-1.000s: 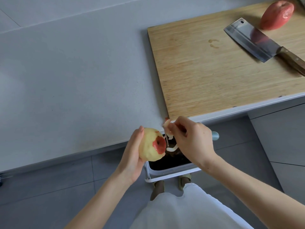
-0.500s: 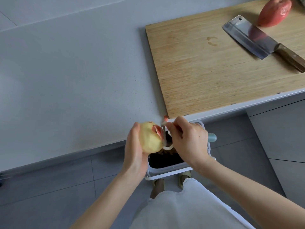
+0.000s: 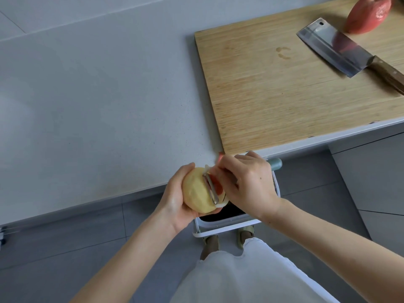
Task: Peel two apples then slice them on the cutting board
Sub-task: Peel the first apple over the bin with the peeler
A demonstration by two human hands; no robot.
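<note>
Apple [image 3: 196,191], peeler [image 3: 211,187] beyond counter [image 3: 98,127] edge, over bin [image 3: 229,226]

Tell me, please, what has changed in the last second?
The right hand brought the peeler left onto the apple, its blade now across the remaining red skin. The left hand kept holding the apple. Cleaver, red apple and board stayed put.

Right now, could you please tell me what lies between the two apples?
In the head view: the cleaver beside the red apple, then bare cutting board.
</note>
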